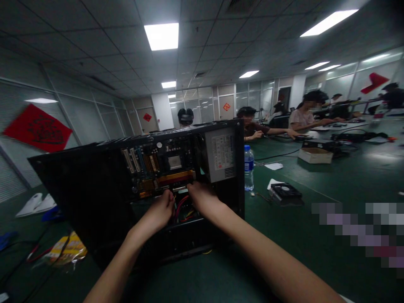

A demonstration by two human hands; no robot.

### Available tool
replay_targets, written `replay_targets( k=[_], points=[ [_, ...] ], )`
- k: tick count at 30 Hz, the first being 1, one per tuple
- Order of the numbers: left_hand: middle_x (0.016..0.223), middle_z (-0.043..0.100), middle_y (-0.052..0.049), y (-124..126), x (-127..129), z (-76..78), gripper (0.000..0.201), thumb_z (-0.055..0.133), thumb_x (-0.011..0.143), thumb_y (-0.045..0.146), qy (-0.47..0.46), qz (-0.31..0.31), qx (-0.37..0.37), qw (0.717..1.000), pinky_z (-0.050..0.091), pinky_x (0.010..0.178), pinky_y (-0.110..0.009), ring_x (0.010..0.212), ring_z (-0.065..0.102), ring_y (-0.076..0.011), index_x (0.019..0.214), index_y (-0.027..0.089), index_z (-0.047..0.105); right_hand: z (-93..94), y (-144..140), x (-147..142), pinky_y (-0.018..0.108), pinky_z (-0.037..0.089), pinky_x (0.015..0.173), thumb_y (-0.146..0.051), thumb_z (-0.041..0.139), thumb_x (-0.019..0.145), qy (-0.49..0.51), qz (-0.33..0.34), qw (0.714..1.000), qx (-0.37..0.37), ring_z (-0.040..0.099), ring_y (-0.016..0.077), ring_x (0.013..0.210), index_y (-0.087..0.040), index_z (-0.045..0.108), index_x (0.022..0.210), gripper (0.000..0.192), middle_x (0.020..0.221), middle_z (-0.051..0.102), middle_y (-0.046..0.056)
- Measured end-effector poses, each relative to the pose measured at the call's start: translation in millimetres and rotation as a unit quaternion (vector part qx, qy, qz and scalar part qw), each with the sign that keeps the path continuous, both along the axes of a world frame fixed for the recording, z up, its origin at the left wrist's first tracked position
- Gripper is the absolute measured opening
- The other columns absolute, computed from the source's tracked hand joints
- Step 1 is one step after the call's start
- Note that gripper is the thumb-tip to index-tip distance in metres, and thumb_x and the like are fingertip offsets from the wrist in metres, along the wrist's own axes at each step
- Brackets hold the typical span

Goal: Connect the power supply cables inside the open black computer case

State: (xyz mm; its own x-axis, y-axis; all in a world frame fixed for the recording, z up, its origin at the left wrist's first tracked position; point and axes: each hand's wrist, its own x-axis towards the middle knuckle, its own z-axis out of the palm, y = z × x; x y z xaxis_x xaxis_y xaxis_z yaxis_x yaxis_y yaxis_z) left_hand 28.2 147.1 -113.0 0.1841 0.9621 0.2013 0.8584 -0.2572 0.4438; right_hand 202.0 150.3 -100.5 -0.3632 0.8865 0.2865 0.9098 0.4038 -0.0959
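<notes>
A black computer case (208, 235) stands open on the table in front of me. Inside it are a motherboard (174, 163) and, at the upper right, a silver power supply (220, 153). Both my hands reach into the case at the motherboard's lower edge. My left hand (162, 208) is closed, its fingertips curled beside a bunch of red and yellow wires (181, 206). My right hand (205, 198) is also closed, just right of the wires and below the memory slots (176, 176). Whatever the fingers of either hand hold is hidden.
Right of the case stand a water bottle (249, 168) and a black fan (285, 191), with a small box (315, 155) farther back. Left lie a yellow plastic packet (71, 248) and dark cables (33, 244). Other people (304, 115) sit across the table.
</notes>
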Motion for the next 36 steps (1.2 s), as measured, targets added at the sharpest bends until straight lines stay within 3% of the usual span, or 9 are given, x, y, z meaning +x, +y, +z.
replay_targets(
  k=[18, 26, 31, 36],
  points=[
    [0.078, 0.059, -0.001, 7.4, -4.1, -5.2, 0.008, 0.044, 0.09, 0.02, 0.039, 0.047, 0.046, 0.997, 0.035, 0.064, -0.026, 0.069, 0.055, -0.0162, 0.083, 0.022, 0.041, -0.7, 0.2, -1.0, 0.032, 0.054, 0.074, -0.002, 0.045, 0.089, 0.011, 0.009, 1.0, 0.006, 0.069, 0.0272, 0.094, -0.011, 0.066, 0.108, 0.029, 0.105, 0.068, 0.016],
    [0.087, 0.065, -0.006, 11.4, -3.3, -4.7, 0.003, 0.043, 0.091, 0.019, 0.037, 0.059, 0.029, 0.997, 0.038, 0.067, -0.027, 0.077, 0.06, -0.0192, 0.092, 0.021, 0.045, -1.4, 4.7, -3.9, 0.031, 0.05, 0.079, -0.005, 0.047, 0.089, -0.025, 0.095, 0.992, 0.082, 0.062, 0.0251, 0.101, -0.012, 0.064, 0.104, 0.024, 0.101, 0.067, 0.013],
    [0.105, 0.068, -0.015, 10.4, -5.3, -6.0, 0.019, 0.043, 0.092, 0.022, 0.019, 0.071, 0.03, 0.997, 0.042, 0.077, -0.029, 0.096, 0.064, -0.0238, 0.109, 0.017, 0.049, 1.6, 1.8, -6.3, 0.028, 0.049, 0.079, -0.004, 0.045, 0.09, -0.027, 0.108, 0.989, 0.093, 0.061, 0.0211, 0.098, -0.013, 0.061, 0.106, 0.024, 0.108, 0.061, 0.011],
    [0.102, 0.071, -0.014, 11.9, -5.9, -6.7, 0.022, 0.044, 0.093, 0.026, -0.002, 0.062, 0.012, 0.998, 0.044, 0.077, -0.029, 0.091, 0.067, -0.0228, 0.102, 0.016, 0.061, 3.1, 14.9, -10.8, 0.031, 0.05, 0.074, -0.003, 0.041, 0.091, -0.086, 0.133, 0.984, 0.082, 0.064, 0.0224, 0.094, -0.011, 0.059, 0.109, 0.027, 0.11, 0.058, 0.014]
  ],
)
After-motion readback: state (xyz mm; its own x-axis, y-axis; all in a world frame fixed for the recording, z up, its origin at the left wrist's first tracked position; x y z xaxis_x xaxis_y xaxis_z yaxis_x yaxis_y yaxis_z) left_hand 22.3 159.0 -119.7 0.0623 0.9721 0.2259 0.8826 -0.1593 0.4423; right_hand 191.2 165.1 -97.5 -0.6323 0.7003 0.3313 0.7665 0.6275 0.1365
